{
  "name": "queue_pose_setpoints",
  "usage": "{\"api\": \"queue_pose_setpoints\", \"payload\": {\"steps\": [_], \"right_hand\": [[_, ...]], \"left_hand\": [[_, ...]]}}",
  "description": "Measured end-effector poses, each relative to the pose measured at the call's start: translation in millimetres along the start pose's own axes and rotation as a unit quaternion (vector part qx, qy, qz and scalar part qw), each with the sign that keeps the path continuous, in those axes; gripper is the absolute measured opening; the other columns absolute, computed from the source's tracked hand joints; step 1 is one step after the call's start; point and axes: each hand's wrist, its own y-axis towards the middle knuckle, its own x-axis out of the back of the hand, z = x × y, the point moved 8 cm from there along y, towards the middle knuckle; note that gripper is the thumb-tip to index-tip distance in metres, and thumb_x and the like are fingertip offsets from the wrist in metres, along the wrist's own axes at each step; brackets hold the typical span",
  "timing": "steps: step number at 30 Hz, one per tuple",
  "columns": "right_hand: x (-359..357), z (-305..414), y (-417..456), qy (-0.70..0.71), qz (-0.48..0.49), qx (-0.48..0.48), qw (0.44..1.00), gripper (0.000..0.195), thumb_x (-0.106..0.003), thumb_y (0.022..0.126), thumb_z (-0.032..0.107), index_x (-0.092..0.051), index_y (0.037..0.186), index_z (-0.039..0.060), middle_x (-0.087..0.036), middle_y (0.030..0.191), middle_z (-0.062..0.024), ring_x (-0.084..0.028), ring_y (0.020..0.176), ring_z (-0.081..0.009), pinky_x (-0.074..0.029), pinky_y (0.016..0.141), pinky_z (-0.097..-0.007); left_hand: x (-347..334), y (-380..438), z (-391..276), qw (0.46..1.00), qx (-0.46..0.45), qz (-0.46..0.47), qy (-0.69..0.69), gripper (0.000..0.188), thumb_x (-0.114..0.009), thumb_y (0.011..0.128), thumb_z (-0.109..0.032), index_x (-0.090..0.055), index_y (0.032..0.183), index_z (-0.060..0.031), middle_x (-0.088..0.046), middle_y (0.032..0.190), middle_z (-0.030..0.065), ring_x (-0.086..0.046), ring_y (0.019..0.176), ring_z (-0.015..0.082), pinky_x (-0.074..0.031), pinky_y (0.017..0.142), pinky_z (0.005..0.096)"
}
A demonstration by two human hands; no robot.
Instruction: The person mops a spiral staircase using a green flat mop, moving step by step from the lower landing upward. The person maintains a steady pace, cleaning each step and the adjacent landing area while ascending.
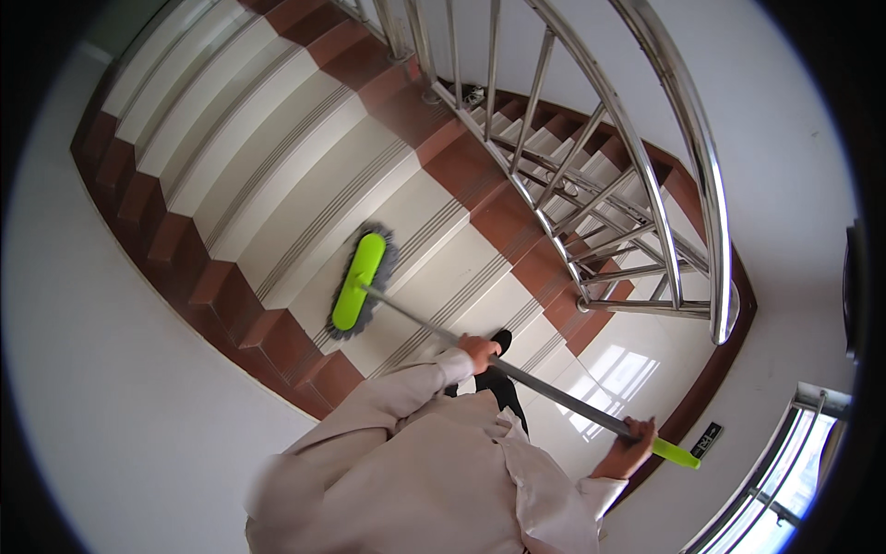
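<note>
A flat dust mop with a lime-green head and a grey fringe lies across a pale stair tread. Its grey pole runs diagonally past my body to a lime-green end grip. Wrapped around the middle of the pole is my left hand. My right hand grips the upper end, just beside the green grip. The mop's underside is hidden from me.
Tiled stairs with red-brown side borders rise to the upper left. A stainless steel railing stands on the right, with a lower flight behind it. White wall bounds the left. A barred window is at lower right. My black shoe is on the steps.
</note>
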Motion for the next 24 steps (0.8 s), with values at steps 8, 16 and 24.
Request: {"api": "queue_pose_setpoints", "payload": {"steps": [8,16,24], "right_hand": [[-18,73,-18,0.087,0.065,0.089,0.990,0.031,-0.056,0.091,0.009,-0.034,0.069,0.0123,-0.027,0.061,0.0019,-0.032,0.057,-0.0087,-0.034,0.058,-0.0213],[-69,-24,-67,-0.034,0.084,0.006,0.996,0.015,-0.055,0.091,0.006,-0.046,0.079,0.0109,-0.037,0.064,0.0019,-0.037,0.056,-0.0086,-0.041,0.062,-0.0259],[-119,-133,-136,-0.071,0.235,-0.190,0.951,0.016,-0.061,0.087,0.004,-0.047,0.085,0.0101,-0.046,0.068,-0.0016,-0.051,0.063,-0.0146,-0.049,0.077,-0.0369]], "left_hand": [[57,3,-86,0.966,-0.160,-0.205,-0.013,0.010,-0.064,0.070,-0.012,-0.054,0.070,-0.0107,-0.062,0.069,0.0097,-0.060,0.072,0.0337,-0.042,0.068,0.0476],[10,-94,67,0.969,-0.004,-0.246,-0.023,0.021,-0.070,0.067,-0.028,-0.055,0.064,-0.0141,-0.059,0.062,0.0090,-0.059,0.066,0.0351,-0.038,0.061,0.0495],[-16,-200,189,0.960,0.136,-0.242,-0.033,0.007,-0.059,0.067,-0.009,-0.053,0.064,-0.0110,-0.057,0.063,0.0123,-0.057,0.068,0.0387,-0.037,0.060,0.0500]]}}
